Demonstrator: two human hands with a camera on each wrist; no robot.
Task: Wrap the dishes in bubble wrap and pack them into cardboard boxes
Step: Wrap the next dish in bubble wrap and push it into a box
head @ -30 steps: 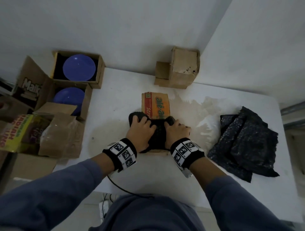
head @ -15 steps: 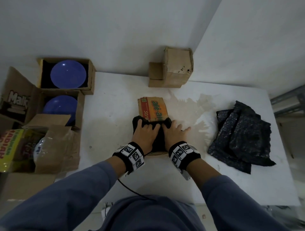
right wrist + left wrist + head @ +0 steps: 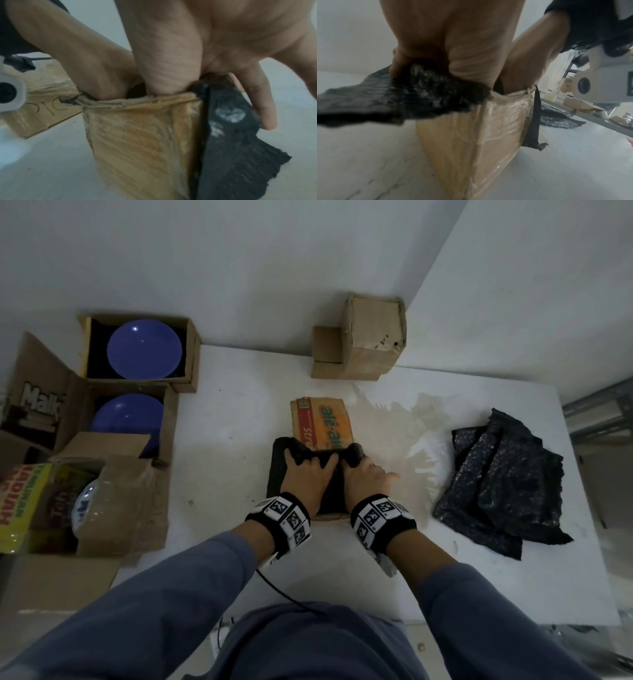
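Note:
A small tape-covered cardboard box (image 3: 329,516) stands at the middle of the white table (image 3: 222,422), its orange printed flap (image 3: 323,422) folded away from me. A bundle in black bubble wrap (image 3: 279,470) fills its opening and spills over both side walls. My left hand (image 3: 308,474) and right hand (image 3: 363,477) sit side by side on it. The left hand (image 3: 453,40) digs into the wrap (image 3: 385,97) above the box (image 3: 479,142). The right hand (image 3: 205,40) has its thumb inside the box (image 3: 137,135) and its fingers over the hanging wrap (image 3: 231,135). The dish inside is hidden.
A loose pile of black bubble wrap (image 3: 503,477) lies on the right of the table. A closed cardboard box (image 3: 370,347) stands at the back edge. On the left, open boxes hold blue plates (image 3: 144,349) (image 3: 128,419), and a taped box (image 3: 113,501) stands nearer.
Both hands have drawn closer together on the black bundle and stay pressed down on it. The box has stayed in place.

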